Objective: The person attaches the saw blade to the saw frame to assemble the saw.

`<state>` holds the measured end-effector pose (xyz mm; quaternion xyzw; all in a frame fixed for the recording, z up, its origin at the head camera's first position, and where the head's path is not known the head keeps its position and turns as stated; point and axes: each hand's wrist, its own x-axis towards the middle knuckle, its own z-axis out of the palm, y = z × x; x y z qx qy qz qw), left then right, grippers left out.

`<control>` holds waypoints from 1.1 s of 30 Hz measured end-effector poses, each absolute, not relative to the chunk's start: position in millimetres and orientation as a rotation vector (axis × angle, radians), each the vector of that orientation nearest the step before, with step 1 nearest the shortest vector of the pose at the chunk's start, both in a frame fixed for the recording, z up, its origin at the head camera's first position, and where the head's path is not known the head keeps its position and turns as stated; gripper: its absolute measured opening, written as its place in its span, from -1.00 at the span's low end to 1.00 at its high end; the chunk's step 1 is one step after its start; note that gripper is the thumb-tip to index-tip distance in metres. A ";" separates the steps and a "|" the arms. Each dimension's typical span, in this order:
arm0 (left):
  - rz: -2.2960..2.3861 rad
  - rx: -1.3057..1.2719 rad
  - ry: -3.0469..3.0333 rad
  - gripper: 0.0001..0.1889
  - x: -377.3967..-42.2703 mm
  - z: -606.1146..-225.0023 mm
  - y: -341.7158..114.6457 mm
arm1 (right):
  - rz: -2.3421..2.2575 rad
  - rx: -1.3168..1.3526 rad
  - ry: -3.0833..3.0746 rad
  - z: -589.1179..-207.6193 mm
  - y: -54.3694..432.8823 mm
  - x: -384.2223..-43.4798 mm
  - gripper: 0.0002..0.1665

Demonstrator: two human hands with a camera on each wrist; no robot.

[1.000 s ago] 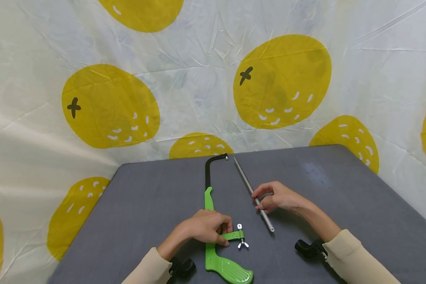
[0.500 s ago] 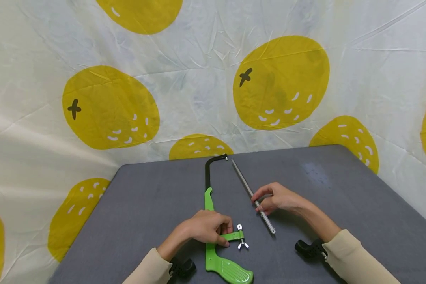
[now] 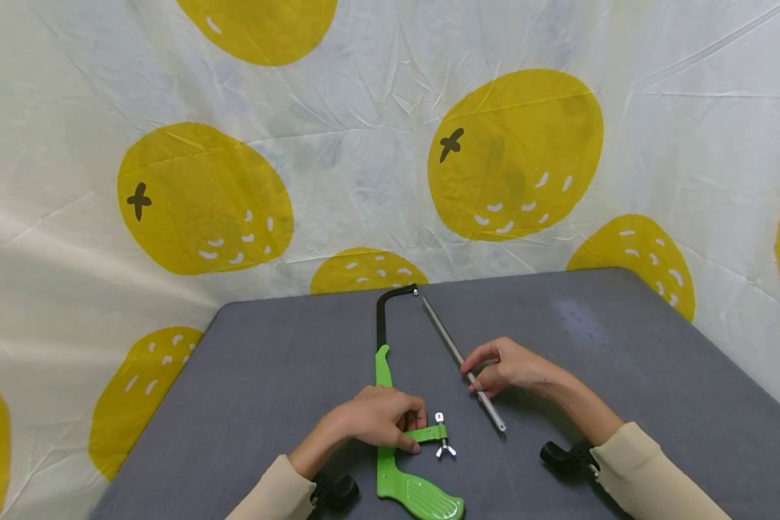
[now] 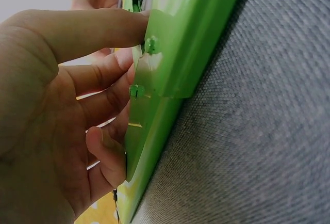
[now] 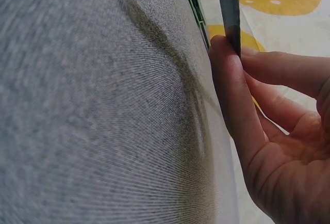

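A hacksaw frame (image 3: pixel 383 368) with a green handle and a black bent front arm lies on the grey surface. My left hand (image 3: pixel 380 415) grips its green body near the bracket, thumb and fingers on either side, as the left wrist view shows along the green metal (image 4: pixel 175 48). Out of the bracket's end sticks a bolt with a wing nut (image 3: pixel 446 452). To the right, my right hand (image 3: pixel 513 365) pinches a thin hacksaw blade (image 3: pixel 444 332) between thumb and fingers. The blade slants beside the frame, its far end near the black arm's tip but apart from it.
The grey cloth-covered table (image 3: pixel 286 354) reaches back to a white curtain (image 3: pixel 364 173) printed with yellow fruit. A black wrist camera (image 3: pixel 335 491) sits under the left wrist, another black wrist camera (image 3: pixel 567 456) under the right.
The blade's far end has swung slightly left toward the tip of the frame's black arm, and the blade has come a little nearer. My left hand and the frame have stayed put.
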<state>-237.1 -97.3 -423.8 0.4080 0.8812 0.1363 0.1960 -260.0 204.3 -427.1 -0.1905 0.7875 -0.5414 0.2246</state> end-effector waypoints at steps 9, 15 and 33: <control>0.380 1.133 2.472 -0.80 -237.2 -425.5 -96.8 | -1.492 -0.522 2.160 -428.8 203.1 -259.3 -0.54; 0.376 1.133 2.476 -0.80 -237.0 -427.1 -96.3 | -1.489 -0.516 2.168 -430.4 201.9 -258.8 -0.53; 0.384 1.125 2.488 -0.79 -237.3 -431.2 -96.7 | -1.477 -0.527 2.162 -436.7 199.1 -257.5 -0.53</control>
